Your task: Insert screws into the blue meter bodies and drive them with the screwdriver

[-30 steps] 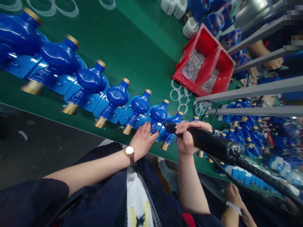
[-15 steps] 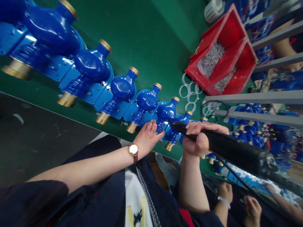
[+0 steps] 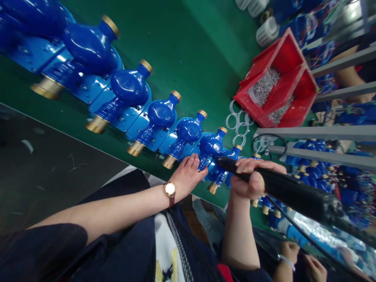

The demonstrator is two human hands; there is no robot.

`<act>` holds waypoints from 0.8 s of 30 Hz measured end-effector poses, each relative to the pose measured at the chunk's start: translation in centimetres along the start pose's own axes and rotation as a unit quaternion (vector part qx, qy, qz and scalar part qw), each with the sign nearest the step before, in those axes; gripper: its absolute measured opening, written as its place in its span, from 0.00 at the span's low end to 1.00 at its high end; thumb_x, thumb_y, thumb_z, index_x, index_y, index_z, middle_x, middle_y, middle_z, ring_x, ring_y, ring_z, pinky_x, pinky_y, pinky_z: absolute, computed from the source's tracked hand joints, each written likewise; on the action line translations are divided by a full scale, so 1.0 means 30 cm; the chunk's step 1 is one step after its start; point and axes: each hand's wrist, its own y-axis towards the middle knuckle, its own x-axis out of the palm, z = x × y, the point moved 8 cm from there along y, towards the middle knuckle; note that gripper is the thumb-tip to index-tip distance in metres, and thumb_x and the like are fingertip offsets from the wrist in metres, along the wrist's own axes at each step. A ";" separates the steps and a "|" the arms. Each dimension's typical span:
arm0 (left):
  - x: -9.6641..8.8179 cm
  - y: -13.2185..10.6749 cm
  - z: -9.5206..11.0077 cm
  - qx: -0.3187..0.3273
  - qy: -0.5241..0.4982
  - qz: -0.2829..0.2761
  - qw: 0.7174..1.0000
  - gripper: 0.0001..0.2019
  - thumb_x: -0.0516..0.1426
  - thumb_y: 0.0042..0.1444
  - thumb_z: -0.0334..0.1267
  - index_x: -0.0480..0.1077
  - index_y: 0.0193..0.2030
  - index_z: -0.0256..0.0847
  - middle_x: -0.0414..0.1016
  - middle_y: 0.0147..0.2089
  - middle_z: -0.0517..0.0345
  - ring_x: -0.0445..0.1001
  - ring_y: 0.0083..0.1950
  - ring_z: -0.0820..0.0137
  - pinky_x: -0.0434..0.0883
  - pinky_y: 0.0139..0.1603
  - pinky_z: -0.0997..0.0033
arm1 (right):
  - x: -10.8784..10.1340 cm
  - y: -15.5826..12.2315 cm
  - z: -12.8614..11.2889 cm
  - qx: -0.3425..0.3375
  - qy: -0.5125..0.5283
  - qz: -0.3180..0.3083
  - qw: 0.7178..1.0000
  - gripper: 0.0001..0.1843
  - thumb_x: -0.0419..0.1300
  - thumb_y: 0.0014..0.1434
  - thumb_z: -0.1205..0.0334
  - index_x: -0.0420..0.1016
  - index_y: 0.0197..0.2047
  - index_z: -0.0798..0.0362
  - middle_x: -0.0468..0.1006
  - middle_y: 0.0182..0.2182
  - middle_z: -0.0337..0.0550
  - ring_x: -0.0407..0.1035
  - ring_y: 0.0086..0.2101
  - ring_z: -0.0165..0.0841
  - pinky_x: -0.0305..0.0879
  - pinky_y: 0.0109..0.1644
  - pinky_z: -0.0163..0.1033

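Observation:
A row of glossy blue water meter bodies [image 3: 129, 88] with brass threaded ends runs along the bench, each lying on a light-blue cover [image 3: 136, 117]. My left hand [image 3: 188, 176], a watch on its wrist, is closed around the lower neck of one meter body [image 3: 210, 145]. In my right hand [image 3: 251, 178] is a black electric screwdriver [image 3: 296, 192], fingers wrapped around its barrel. The tool points left, its front end at the side of that same meter body. Its tip is hidden among the blue parts.
A red two-part bin [image 3: 282, 86] of small screws stands at the back right, with clear plastic rings [image 3: 239, 127] beside it. Grey rack bars [image 3: 317, 133] border the right. Another person's hands [image 3: 289, 252] are at the lower right. A cable hangs from the screwdriver.
The view has shifted, so the meters and bin appear slightly lower and further right. Both hands keep their grips at the same meter, and the screwdriver stays against it.

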 end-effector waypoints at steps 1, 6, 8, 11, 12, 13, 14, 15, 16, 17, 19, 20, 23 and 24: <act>0.003 0.001 -0.002 0.000 -0.002 -0.002 1.000 0.15 0.51 0.60 0.32 0.67 0.52 0.47 0.64 0.56 0.40 0.63 0.59 0.54 0.64 0.55 0.53 | -0.007 -0.001 0.011 0.009 0.009 0.008 1.000 0.06 0.57 0.48 0.63 0.65 0.32 0.50 0.64 0.18 0.28 0.58 0.16 0.23 0.58 0.23 0.32; 0.014 0.009 -0.009 0.002 -0.006 -0.018 1.000 0.15 0.51 0.60 0.31 0.67 0.53 0.46 0.64 0.55 0.39 0.63 0.59 0.55 0.64 0.55 0.54 | -0.034 0.018 -0.008 0.072 0.016 0.026 0.997 0.11 0.59 0.45 0.63 0.64 0.34 0.50 0.67 0.17 0.27 0.61 0.17 0.25 0.62 0.26 0.36; 0.013 0.013 -0.011 0.002 -0.006 -0.020 1.000 0.15 0.51 0.59 0.31 0.68 0.52 0.45 0.64 0.55 0.39 0.63 0.59 0.55 0.65 0.54 0.55 | -0.034 0.036 -0.083 0.050 0.011 0.035 0.998 0.11 0.59 0.45 0.62 0.64 0.34 0.50 0.67 0.17 0.28 0.61 0.17 0.25 0.61 0.26 0.35; 0.009 0.017 -0.008 0.006 -0.012 -0.023 1.000 0.15 0.51 0.59 0.30 0.68 0.52 0.44 0.65 0.54 0.38 0.63 0.59 0.56 0.65 0.54 0.55 | 0.014 0.056 -0.185 -0.001 0.032 0.027 0.999 0.11 0.58 0.46 0.62 0.65 0.35 0.51 0.66 0.18 0.29 0.60 0.16 0.24 0.60 0.24 0.35; 0.008 0.017 -0.007 0.007 -0.015 -0.023 1.000 0.15 0.51 0.59 0.31 0.68 0.52 0.44 0.65 0.54 0.39 0.63 0.59 0.56 0.65 0.54 0.54 | 0.039 0.058 -0.197 -0.010 0.036 0.023 0.999 0.11 0.58 0.46 0.62 0.64 0.36 0.50 0.66 0.18 0.29 0.60 0.16 0.24 0.60 0.23 0.35; 0.006 0.018 -0.006 0.007 -0.018 -0.022 1.000 0.16 0.51 0.59 0.31 0.68 0.53 0.44 0.65 0.54 0.39 0.63 0.59 0.56 0.64 0.54 0.54 | 0.065 0.057 -0.196 -0.014 0.037 0.018 0.999 0.11 0.58 0.47 0.62 0.64 0.36 0.50 0.66 0.18 0.28 0.60 0.17 0.24 0.61 0.24 0.35; 0.005 0.018 -0.006 0.008 -0.020 -0.021 1.000 0.16 0.51 0.59 0.31 0.67 0.53 0.44 0.65 0.55 0.39 0.63 0.59 0.56 0.64 0.54 0.54 | 0.090 0.054 -0.183 -0.013 0.035 0.014 0.999 0.11 0.58 0.47 0.62 0.64 0.36 0.49 0.66 0.18 0.28 0.60 0.17 0.24 0.62 0.24 0.35; 0.003 0.018 -0.005 0.009 -0.021 -0.020 1.000 0.16 0.50 0.59 0.31 0.67 0.53 0.44 0.65 0.55 0.39 0.63 0.59 0.56 0.64 0.55 0.54 | 0.112 0.049 -0.161 -0.007 0.033 0.011 0.999 0.11 0.58 0.47 0.63 0.63 0.36 0.49 0.65 0.18 0.27 0.61 0.17 0.25 0.62 0.24 0.35; 0.003 0.018 -0.003 0.010 -0.021 -0.019 1.000 0.16 0.50 0.60 0.31 0.67 0.53 0.44 0.65 0.55 0.39 0.63 0.59 0.56 0.64 0.55 0.54 | 0.131 0.043 -0.134 0.001 0.032 0.009 0.999 0.11 0.58 0.47 0.63 0.62 0.36 0.49 0.65 0.18 0.27 0.61 0.17 0.25 0.63 0.25 0.35; 0.002 0.017 -0.001 0.011 -0.021 -0.019 1.000 0.15 0.49 0.60 0.31 0.67 0.53 0.44 0.65 0.54 0.39 0.63 0.59 0.56 0.63 0.55 0.54 | 0.146 0.037 -0.106 0.010 0.034 0.007 0.999 0.11 0.58 0.48 0.63 0.62 0.36 0.49 0.66 0.18 0.27 0.62 0.18 0.25 0.63 0.25 0.35; 0.002 0.017 0.002 0.012 -0.022 -0.018 1.000 0.15 0.48 0.61 0.31 0.67 0.53 0.44 0.66 0.54 0.39 0.64 0.58 0.56 0.63 0.54 0.54 | 0.167 0.026 -0.061 0.025 0.037 -0.001 0.999 0.11 0.58 0.48 0.64 0.62 0.36 0.49 0.67 0.18 0.27 0.62 0.18 0.25 0.63 0.26 0.35; 0.001 0.018 0.003 0.010 -0.023 -0.017 1.000 0.15 0.48 0.61 0.32 0.67 0.53 0.44 0.66 0.53 0.39 0.64 0.58 0.57 0.63 0.54 0.55 | 0.173 0.023 -0.047 0.027 0.038 -0.004 0.999 0.12 0.58 0.48 0.65 0.62 0.36 0.50 0.67 0.18 0.27 0.62 0.18 0.25 0.63 0.26 0.35; -0.002 0.019 0.008 0.006 -0.024 -0.016 1.000 0.15 0.48 0.61 0.32 0.67 0.52 0.44 0.66 0.53 0.40 0.64 0.58 0.57 0.63 0.54 0.55 | 0.178 0.024 -0.034 0.021 0.043 0.000 0.999 0.11 0.58 0.47 0.66 0.62 0.35 0.50 0.67 0.18 0.27 0.62 0.17 0.24 0.62 0.24 0.34; -0.004 0.020 0.009 0.004 -0.023 -0.016 1.000 0.14 0.49 0.61 0.33 0.67 0.52 0.44 0.67 0.53 0.40 0.65 0.58 0.57 0.63 0.54 0.55 | 0.180 0.026 -0.035 0.019 0.042 0.002 0.999 0.10 0.58 0.47 0.66 0.62 0.35 0.50 0.66 0.18 0.27 0.61 0.17 0.24 0.61 0.24 0.34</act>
